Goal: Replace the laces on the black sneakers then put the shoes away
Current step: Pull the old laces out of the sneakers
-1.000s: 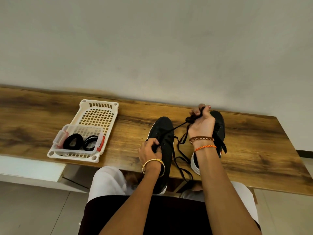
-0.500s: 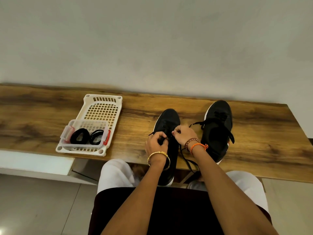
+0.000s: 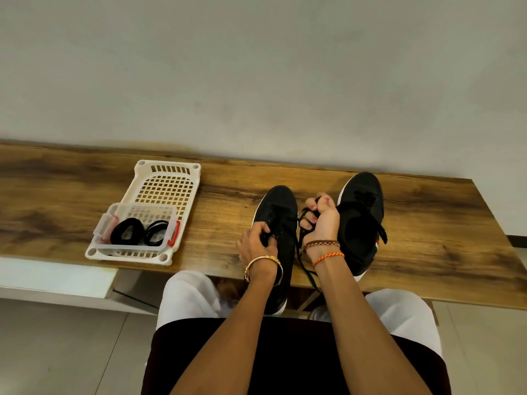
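Observation:
Two black sneakers with white soles stand on the wooden table (image 3: 71, 201), toes toward the wall. The left sneaker (image 3: 281, 206) hangs partly over the table's front edge; my left hand (image 3: 255, 243) grips its upper at the eyelets. My right hand (image 3: 322, 220) is raised between the shoes, fingers curled round a black lace (image 3: 306, 269) that runs down from the fist and dangles past the table edge. The right sneaker (image 3: 360, 223) stands just beyond that hand, its own lace loose across the tongue.
A white perforated tray (image 3: 166, 178) lies on the table's left part. Inside its near end sits a clear plastic box (image 3: 114, 220) holding coiled black laces (image 3: 127, 232). A pale wall backs the table; tiled floor lies below.
My right hand dropped from high over the right sneaker to the left sneaker's eyelets, then rose again with the lace. My left hand stayed on the left sneaker.

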